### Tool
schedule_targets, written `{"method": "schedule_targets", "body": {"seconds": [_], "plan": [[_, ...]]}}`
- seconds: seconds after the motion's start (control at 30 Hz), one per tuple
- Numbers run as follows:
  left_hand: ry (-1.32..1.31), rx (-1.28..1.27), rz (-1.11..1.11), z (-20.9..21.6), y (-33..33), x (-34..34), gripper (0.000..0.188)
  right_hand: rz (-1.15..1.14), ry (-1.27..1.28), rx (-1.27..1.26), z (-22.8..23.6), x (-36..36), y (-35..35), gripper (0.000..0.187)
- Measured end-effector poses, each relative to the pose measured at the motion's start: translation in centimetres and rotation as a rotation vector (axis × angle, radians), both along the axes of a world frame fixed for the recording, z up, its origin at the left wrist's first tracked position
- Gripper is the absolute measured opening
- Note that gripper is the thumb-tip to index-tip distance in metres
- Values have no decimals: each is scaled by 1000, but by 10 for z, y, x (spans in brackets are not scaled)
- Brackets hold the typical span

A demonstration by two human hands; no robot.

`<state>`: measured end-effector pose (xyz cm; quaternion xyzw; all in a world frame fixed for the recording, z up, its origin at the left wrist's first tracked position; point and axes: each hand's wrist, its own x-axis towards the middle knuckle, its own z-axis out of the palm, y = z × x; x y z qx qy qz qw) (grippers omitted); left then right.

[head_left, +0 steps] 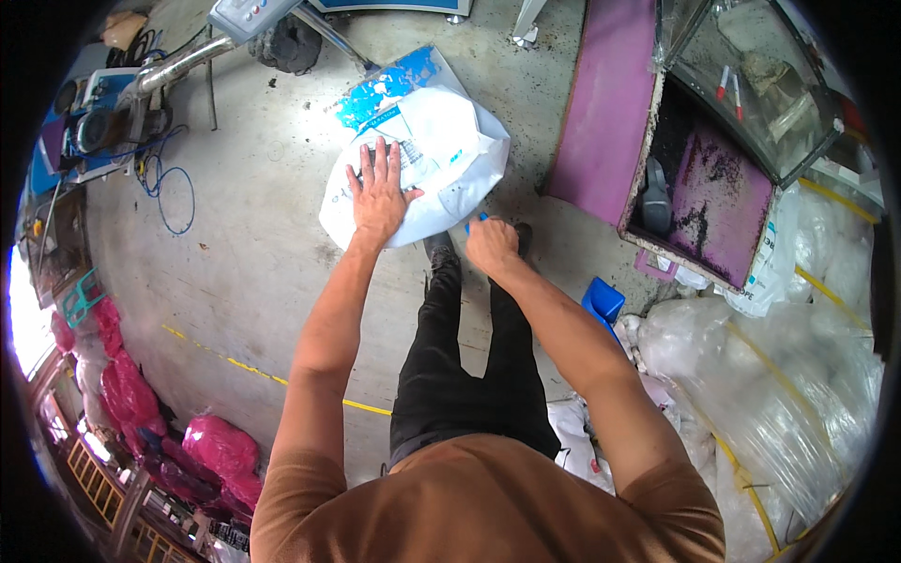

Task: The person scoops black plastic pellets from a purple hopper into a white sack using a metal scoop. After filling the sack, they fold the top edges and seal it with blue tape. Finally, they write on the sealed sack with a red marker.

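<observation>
"What was the room like?"
"It had a gray, dirty floor with a yellow line on it. From the middle of the view, pink plastic bags sat at eight o'clock. Big clear plastic bags were piled between three and four, and a purple metal machine stood near two."

"Where was the sack?"
"The white sack was close to twelve o'clock, in front of the person's shoes. It looked full and round, with blue print on it. Past its twelve o'clock side, the scale platform stuck out, and its blue paint was peeling. The scale's gray display box was up between ten and eleven."

"And the hands?"
"The left hand lay flat on the sack, a bit toward its eight o'clock side. Its fingers were spread and it gripped nothing. The right hand was just off the sack's edge, between four and five. It was curled up tight around a small blue thing."

"What was that thing?"
"I couldn't tell. Most of it was hidden."
</observation>
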<state>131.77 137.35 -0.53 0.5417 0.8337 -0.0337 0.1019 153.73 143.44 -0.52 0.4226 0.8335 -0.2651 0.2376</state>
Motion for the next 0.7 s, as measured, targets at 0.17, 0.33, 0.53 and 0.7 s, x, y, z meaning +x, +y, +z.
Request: {"method": "schedule_targets", "body": {"seconds": [0.17,0.33,0.53,0.7], "plan": [[40,-19,22,-5,-8,-4,101,66,-32,-91,21,-12,-3,22],[30,13,-7,-13,6,-11,103,46,-115,-104,-106,138,-36,29],[-42,-9,17,4,-6,-2,105,-493,-221,-137,-63,259,-40,57],[-131,85,92,32,-11,1,98,-525,-165,-168,-57,317,-50,69]]}}
